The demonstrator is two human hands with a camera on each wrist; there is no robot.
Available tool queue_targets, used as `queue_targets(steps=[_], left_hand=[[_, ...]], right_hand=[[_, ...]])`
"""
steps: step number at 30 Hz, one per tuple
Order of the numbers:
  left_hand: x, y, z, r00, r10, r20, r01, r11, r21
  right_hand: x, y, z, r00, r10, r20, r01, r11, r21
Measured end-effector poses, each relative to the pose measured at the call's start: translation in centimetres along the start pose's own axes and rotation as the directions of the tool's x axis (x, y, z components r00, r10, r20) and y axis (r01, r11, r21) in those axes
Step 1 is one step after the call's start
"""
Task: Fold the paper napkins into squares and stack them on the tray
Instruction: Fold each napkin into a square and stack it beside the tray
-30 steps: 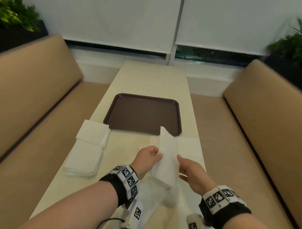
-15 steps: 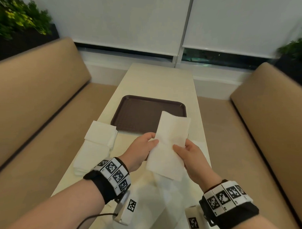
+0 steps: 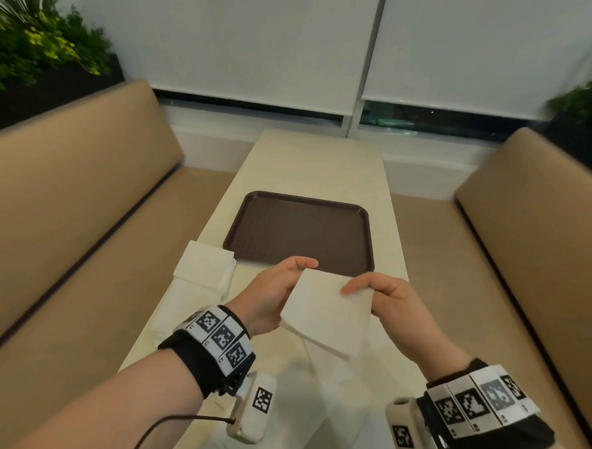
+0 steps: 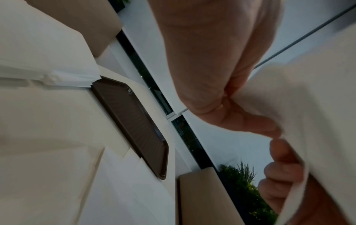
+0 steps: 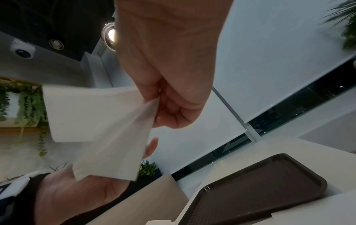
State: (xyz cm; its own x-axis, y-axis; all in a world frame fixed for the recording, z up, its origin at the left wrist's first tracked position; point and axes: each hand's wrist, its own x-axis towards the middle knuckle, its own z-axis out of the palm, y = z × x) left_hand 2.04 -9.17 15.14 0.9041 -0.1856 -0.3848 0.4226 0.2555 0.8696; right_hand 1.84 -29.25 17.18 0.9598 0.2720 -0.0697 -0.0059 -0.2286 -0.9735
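Observation:
A folded white napkin (image 3: 328, 314) hangs in the air above the near part of the table, held between both hands. My left hand (image 3: 279, 287) grips its left edge, thumb on top. My right hand (image 3: 376, 289) pinches its upper right part, thumb (image 3: 354, 287) pressed on the paper. The right wrist view shows the napkin (image 5: 92, 115) folded over, pinched by my right hand (image 5: 163, 100). In the left wrist view the napkin (image 4: 316, 109) fills the right side. The brown tray (image 3: 301, 231) lies just beyond the hands with nothing on it. A stack of white napkins (image 3: 204, 270) sits left of the tray.
More white paper (image 3: 319, 396) lies flat on the table under the hands. The cream table (image 3: 317, 164) runs toward a window. Tan bench seats (image 3: 70, 216) flank it on both sides, with plants (image 3: 42, 47) behind them.
The napkin went from an upright narrow strip to a shorter, squarer folded shape tilted flat. Both hands rose and moved toward the tray with it.

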Motion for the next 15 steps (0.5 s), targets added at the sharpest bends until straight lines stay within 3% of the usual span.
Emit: queue_targets(steps=[5,8,10,12,13,15], left_hand=[[-0.1,-0.3,0.2,0.991,-0.106,0.082,0.107,0.994,-0.013],[-0.2,-0.7,0.5,0.993,0.106,-0.057,-0.089,0.967,0.239],[-0.1,-1.0,0.4,0.953,0.288,-0.1,-0.201,0.841,0.503],[-0.5,-1.2,0.5,0.924,0.379,-0.047,-0.257,0.707,0.659],[-0.7,-1.4,0.6,0.917,0.398,-0.012,-0.277,0.662,0.696],[-1.1,-1.8,0.6,0.915,0.401,0.032,-0.293,0.608,0.738]], right_hand=[[-0.4,0.4,0.4,0.998,-0.043,-0.05,0.034,0.986,-0.166],[-0.8,0.3,0.2,1.0,-0.026,-0.005,0.024,0.961,-0.275],[-1.0,-0.3,-0.2,0.998,0.013,0.057,-0.005,0.991,-0.135],[-0.7,-0.4,-0.1,0.995,0.064,0.082,-0.057,0.995,-0.078],[-0.5,-0.3,0.4,0.993,0.079,0.086,-0.062,0.981,-0.185],[0.1,-0.1,2.1,0.986,0.076,0.151,0.01,0.868,-0.497]])
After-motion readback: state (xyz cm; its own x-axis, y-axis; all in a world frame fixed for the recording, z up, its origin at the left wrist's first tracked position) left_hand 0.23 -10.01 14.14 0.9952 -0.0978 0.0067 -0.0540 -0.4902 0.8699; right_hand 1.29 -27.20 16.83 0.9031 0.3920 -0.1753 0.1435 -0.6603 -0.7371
